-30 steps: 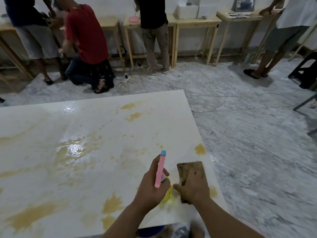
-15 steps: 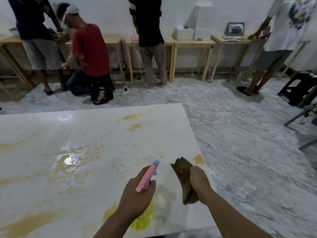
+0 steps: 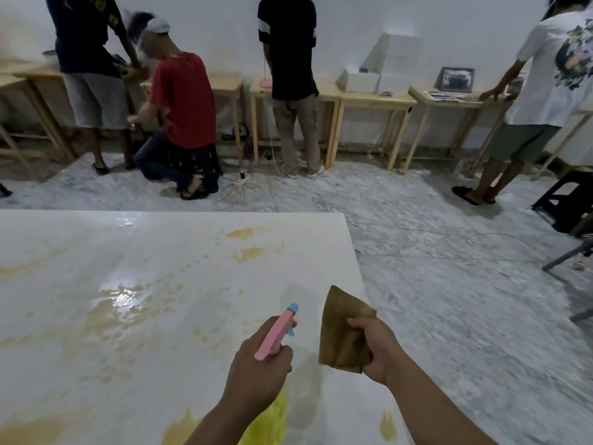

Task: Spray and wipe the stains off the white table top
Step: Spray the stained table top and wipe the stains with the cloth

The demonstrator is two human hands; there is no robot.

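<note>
White wall (image 3: 353,14), wooden benches (image 3: 375,99), marble floor (image 3: 449,300)

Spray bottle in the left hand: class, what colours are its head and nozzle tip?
Head view: the spray bottle has a pink head with a blue tip.

My left hand (image 3: 260,364) gripped the pink spray bottle (image 3: 276,335), its blue nozzle aimed forward over the white tabletop (image 3: 96,252). My right hand (image 3: 375,345) held a stained brown cloth (image 3: 341,329) lifted above the tabletop's right edge. Yellow-brown stains (image 3: 247,253) and a wet glare patch (image 3: 123,300) marked the tabletop.
</note>
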